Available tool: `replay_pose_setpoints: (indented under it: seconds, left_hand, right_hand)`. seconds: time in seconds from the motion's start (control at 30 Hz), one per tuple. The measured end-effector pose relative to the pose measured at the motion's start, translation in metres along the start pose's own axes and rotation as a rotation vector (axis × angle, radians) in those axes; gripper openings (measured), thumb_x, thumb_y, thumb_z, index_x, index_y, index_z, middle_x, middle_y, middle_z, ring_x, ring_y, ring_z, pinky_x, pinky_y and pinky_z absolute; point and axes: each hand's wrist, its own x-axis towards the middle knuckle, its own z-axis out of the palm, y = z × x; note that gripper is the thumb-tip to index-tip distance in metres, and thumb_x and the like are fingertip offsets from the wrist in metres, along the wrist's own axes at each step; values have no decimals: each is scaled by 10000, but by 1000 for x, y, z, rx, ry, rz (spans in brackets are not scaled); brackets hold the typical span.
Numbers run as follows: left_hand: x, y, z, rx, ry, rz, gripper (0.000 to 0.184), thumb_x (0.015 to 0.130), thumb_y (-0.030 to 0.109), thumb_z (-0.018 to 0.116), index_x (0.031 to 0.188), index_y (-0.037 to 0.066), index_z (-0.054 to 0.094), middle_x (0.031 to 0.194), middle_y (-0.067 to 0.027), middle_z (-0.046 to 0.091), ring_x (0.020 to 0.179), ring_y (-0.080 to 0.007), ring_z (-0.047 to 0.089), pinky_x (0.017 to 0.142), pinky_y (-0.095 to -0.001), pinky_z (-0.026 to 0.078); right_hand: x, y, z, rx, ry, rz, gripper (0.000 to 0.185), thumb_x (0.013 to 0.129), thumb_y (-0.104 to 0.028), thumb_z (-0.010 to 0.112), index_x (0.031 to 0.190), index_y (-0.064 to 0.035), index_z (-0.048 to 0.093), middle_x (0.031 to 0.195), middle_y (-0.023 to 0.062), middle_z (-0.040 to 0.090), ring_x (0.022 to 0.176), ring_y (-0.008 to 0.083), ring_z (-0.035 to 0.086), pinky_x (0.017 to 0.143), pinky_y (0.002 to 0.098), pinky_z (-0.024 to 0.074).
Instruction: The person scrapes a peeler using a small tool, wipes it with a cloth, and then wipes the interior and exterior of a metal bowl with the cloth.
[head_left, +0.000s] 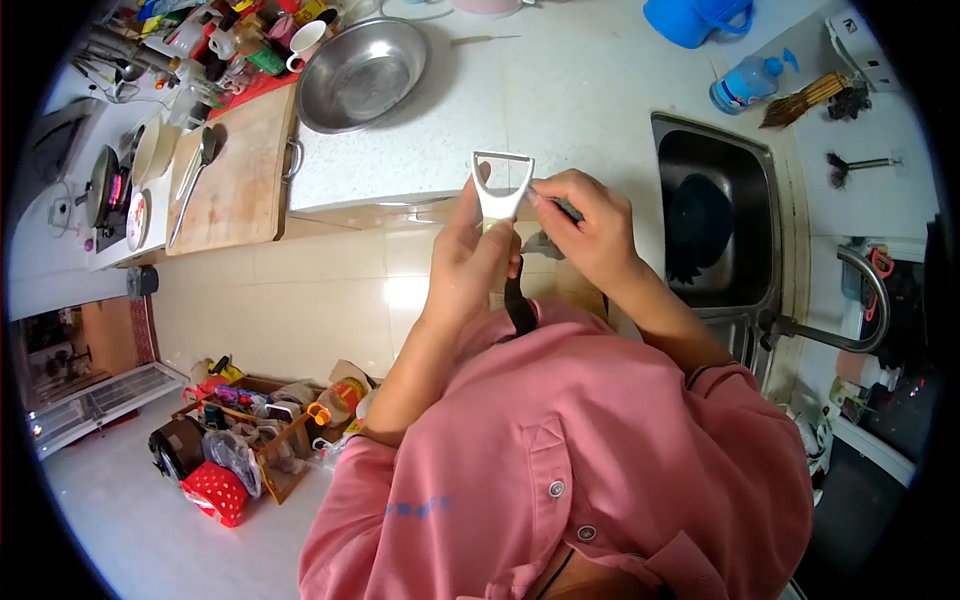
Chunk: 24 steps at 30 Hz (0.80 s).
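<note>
A white Y-shaped peeler [502,190] is upright in front of my chest, its blade end pointing away from me. My left hand [468,262] is closed around its handle, with the thumb along the front. Close by on the right, my right hand [592,222] is pinched shut at the side of the peeler's head. A small dark piece [568,209] shows between those fingers; its kind cannot be made out. Whether the right fingertips touch the peeler is hard to tell.
Beyond my hands runs a white counter [480,110] with a steel basin [365,75] and a wooden cutting board [235,185] bearing a long spoon. A sink [722,285] holding a dark bowl lies right, near a soap bottle [745,85]. Behind left sits a filled crate [285,465].
</note>
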Motion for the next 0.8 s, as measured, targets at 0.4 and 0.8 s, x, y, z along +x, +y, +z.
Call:
replay_pose_setpoints:
  seconds: [0.4, 0.8]
  left_hand:
    - [6, -27, -20, 548, 10, 339, 413, 914, 16, 590, 1318, 7, 507, 1072, -64, 642, 969, -93, 564, 840, -218, 446]
    - [7, -25, -9, 881, 138, 716, 358, 816, -32, 642, 1167, 24, 600, 910, -142, 636, 763, -306, 604, 679, -355, 495]
  right_hand:
    - [7, -5, -4, -251, 67, -268, 182, 770, 7, 652, 946, -9, 607, 841, 114, 627, 667, 252, 640, 560, 330, 516]
    - [-2, 11, 11, -191, 78, -240, 149, 810, -18, 658, 957, 0, 639, 728, 78, 610, 570, 195, 610, 498, 291, 484]
